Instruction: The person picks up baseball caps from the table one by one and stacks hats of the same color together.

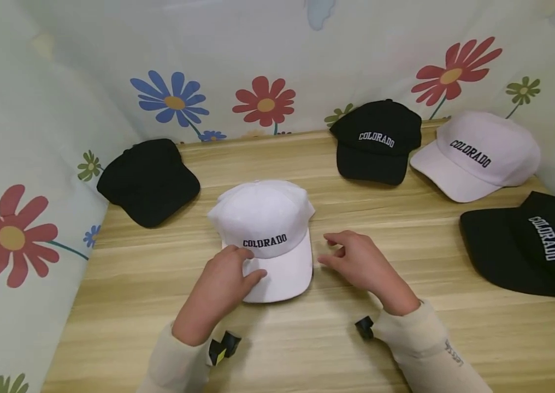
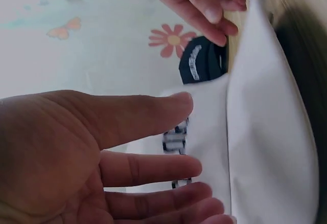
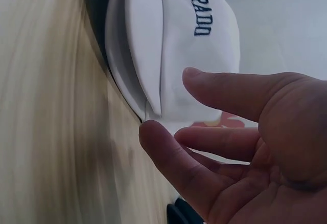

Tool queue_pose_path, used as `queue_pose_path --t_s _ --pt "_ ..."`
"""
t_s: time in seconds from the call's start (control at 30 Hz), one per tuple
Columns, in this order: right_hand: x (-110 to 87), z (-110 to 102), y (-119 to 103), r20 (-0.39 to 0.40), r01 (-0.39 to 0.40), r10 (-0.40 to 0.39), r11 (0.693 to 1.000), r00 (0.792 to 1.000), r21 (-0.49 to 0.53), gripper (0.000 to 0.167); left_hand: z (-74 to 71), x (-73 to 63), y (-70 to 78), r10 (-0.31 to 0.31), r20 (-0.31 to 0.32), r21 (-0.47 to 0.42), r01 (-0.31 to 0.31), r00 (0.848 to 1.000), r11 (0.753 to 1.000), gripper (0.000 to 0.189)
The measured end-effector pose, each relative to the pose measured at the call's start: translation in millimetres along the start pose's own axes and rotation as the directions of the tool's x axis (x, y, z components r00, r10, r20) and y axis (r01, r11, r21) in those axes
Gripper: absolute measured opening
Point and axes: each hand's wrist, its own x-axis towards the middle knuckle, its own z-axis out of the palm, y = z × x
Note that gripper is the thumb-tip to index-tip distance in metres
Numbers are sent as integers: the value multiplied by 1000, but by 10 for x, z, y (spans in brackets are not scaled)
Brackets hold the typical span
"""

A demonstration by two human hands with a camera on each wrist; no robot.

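A white baseball cap with dark COLORADO lettering sits upright on the wooden table, brim towards me. My left hand is at the left side of the brim, thumb and fingers spread and fairly straight. Whether its fingertips touch the cap, I cannot tell. Just right of the cap, my right hand hovers with loosely bent fingers and nothing in its grasp. The right wrist view shows the index fingertip near the cap's lower edge. A dark area lies under the brim; what it is stays unclear.
One black cap lies at the back left, no lettering visible. At the back right are another black cap and a pale pinkish cap; a third black cap is at the right edge. A flower-printed curtain encloses the table.
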Motion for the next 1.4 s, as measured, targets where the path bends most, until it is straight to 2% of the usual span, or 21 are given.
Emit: queue_pose_path --t_s 0.2,0.37,0.6,0.83,0.97,1.07,1.3,1.4 --pt "-21 -87 66 -19 1 0 1000 1000 12 51 36 25 178 70 63 36 -73 996 997 36" --pt "-53 -231 161 -65 -11 12 1000 998 8 50 97 136 371 192 87 20 -194 978 981 39" --pt "-57 -419 291 -136 -6 6 1000 991 5 51 180 282 577 275 68 -1 -276 959 961 40" --pt "-59 -583 424 -191 -53 55 998 980 15 52 263 461 737 328 65 83 -333 942 939 43" --pt "-70 -657 516 -264 -62 68 998 962 30 52 317 593 807 350 63 117 -355 935 927 43" --pt "-69 -702 608 -329 -65 78 997 941 52 53 349 695 853 369 57 142 -374 928 917 41" --pt "-91 -836 804 -507 -81 102 995 856 64 46 405 948 1039 374 82 218 -383 924 898 39" --pt "-95 -894 884 -537 -96 112 994 836 58 46 428 1062 1140 371 93 247 -383 924 890 38"
